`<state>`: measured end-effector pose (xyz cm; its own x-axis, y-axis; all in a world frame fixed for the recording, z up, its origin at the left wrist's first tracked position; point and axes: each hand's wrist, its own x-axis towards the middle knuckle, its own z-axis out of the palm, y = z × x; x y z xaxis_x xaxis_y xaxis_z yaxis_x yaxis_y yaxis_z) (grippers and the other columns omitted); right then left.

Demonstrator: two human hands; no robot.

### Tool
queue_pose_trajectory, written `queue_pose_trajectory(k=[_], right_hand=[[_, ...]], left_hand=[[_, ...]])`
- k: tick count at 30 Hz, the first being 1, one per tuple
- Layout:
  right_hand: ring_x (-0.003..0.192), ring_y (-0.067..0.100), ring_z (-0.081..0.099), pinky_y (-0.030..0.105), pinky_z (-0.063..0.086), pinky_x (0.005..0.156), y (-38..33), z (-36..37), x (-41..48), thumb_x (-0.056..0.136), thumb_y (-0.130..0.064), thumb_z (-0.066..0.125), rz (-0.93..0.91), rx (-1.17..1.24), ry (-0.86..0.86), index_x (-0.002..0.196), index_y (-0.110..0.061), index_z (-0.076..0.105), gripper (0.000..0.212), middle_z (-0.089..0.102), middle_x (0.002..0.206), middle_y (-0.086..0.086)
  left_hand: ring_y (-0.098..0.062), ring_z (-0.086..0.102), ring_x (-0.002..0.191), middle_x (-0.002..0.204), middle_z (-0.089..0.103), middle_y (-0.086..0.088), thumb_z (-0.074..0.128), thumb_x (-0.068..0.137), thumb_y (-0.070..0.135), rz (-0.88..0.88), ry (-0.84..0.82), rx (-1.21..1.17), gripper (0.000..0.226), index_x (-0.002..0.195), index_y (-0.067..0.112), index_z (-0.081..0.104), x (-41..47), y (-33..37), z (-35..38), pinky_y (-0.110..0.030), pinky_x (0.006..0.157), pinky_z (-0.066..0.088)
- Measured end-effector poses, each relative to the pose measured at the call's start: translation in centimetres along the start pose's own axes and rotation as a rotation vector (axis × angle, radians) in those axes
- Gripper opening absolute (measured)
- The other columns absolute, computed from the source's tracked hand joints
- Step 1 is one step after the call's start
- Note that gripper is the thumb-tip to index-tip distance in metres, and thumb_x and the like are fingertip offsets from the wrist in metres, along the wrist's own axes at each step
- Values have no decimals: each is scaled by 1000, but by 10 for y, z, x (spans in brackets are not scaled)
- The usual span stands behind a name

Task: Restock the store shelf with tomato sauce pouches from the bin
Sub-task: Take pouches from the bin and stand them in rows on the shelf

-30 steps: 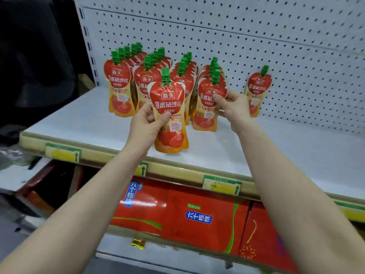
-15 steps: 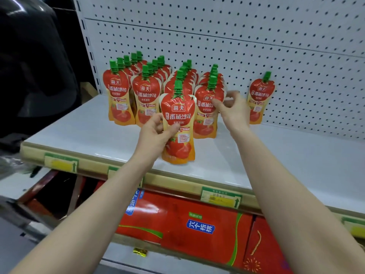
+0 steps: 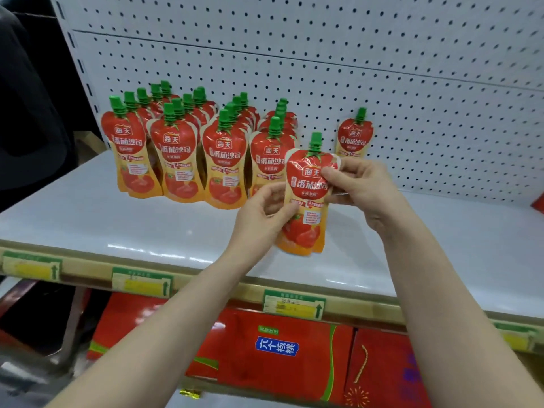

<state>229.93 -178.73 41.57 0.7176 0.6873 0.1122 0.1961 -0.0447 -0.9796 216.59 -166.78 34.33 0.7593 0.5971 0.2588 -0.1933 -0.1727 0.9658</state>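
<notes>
A red tomato sauce pouch with a green cap (image 3: 307,198) is held upright just above the white shelf (image 3: 88,225), right of the stocked rows. My left hand (image 3: 262,219) grips its lower left edge. My right hand (image 3: 359,184) pinches its upper right corner. Several rows of identical pouches (image 3: 182,148) stand at the shelf's back left. A single pouch (image 3: 354,136) leans against the pegboard further right. The bin is out of view.
A white pegboard wall (image 3: 382,69) backs the shelf. Price tags (image 3: 294,304) line the shelf's front lip. Red cartons (image 3: 276,357) fill the lower shelf. A dark shape (image 3: 29,98) stands at the left. Bare shelf surface stretches to the right.
The pouch in my left hand moved right, from in front of the rows to beside them. My right hand left the standing pouch and took hold of the held pouch's top.
</notes>
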Motion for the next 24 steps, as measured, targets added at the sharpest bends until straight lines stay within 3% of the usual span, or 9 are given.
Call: queue_pose_trajectory(k=[4, 8, 10, 12, 15, 17, 20, 24], right_hand=[[60, 6, 69, 23, 60, 62, 8, -36, 25, 94, -8, 63, -24, 1, 130, 105, -3, 65, 13, 71, 81, 6], [61, 17, 65, 35, 60, 68, 24, -48, 65, 94, -9, 63, -34, -55, 187, 88, -10, 64, 6, 68, 79, 10], [59, 17, 63, 33, 60, 63, 34, -48, 89, 94, -11, 63, -57, -73, 217, 87, -9, 63, 8, 68, 77, 10], [62, 16, 65, 28, 59, 61, 40, -45, 111, 94, -14, 63, -71, -72, 244, 94, -8, 65, 6, 69, 78, 5], [69, 20, 67, 34, 60, 68, 44, -42, 139, 95, -14, 62, -117, -92, 226, 108, -9, 61, 14, 71, 84, 9], [66, 23, 65, 38, 60, 70, 45, -39, 155, 95, -11, 61, -161, -135, 203, 105, -12, 57, 11, 66, 76, 10], [64, 20, 65, 25, 56, 62, 47, -33, 173, 96, -6, 57, -196, -192, 188, 101, -15, 55, 11, 62, 68, 2], [68, 9, 67, 12, 54, 60, 51, -29, 184, 95, -1, 55, -224, -239, 241, 101, -18, 56, 18, 66, 76, -2]], left_hand=[[-6, 57, 111, 126, 59, 8, 68, 88, 24, 75, 33, 286, 42, 128, 25, 55, 13, -14, 30, -22, 95, 47], [-18, 54, 118, 130, 57, -3, 63, 90, 23, 91, -89, 413, 50, 137, 18, 48, 42, -28, 62, -34, 99, 45], [-21, 51, 122, 133, 53, -6, 61, 92, 21, 57, -96, 483, 53, 141, 16, 43, 62, -35, 73, -33, 102, 43], [-21, 43, 133, 146, 44, -5, 59, 92, 20, 10, -98, 547, 58, 146, 16, 36, 82, -43, 80, -31, 109, 36], [-17, 28, 143, 157, 29, 0, 59, 93, 18, -24, -68, 570, 66, 150, 19, 27, 108, -54, 85, -22, 112, 21], [-16, 22, 146, 159, 24, 1, 59, 93, 17, -22, -35, 565, 68, 151, 19, 24, 121, -62, 88, -20, 112, 17], [-18, 15, 149, 160, 20, 1, 59, 92, 19, -65, 28, 588, 72, 153, 20, 19, 136, -77, 92, -33, 120, 17], [-20, 16, 148, 162, 15, 1, 57, 93, 19, -120, 65, 611, 74, 154, 24, 15, 147, -89, 95, -42, 118, 24]])
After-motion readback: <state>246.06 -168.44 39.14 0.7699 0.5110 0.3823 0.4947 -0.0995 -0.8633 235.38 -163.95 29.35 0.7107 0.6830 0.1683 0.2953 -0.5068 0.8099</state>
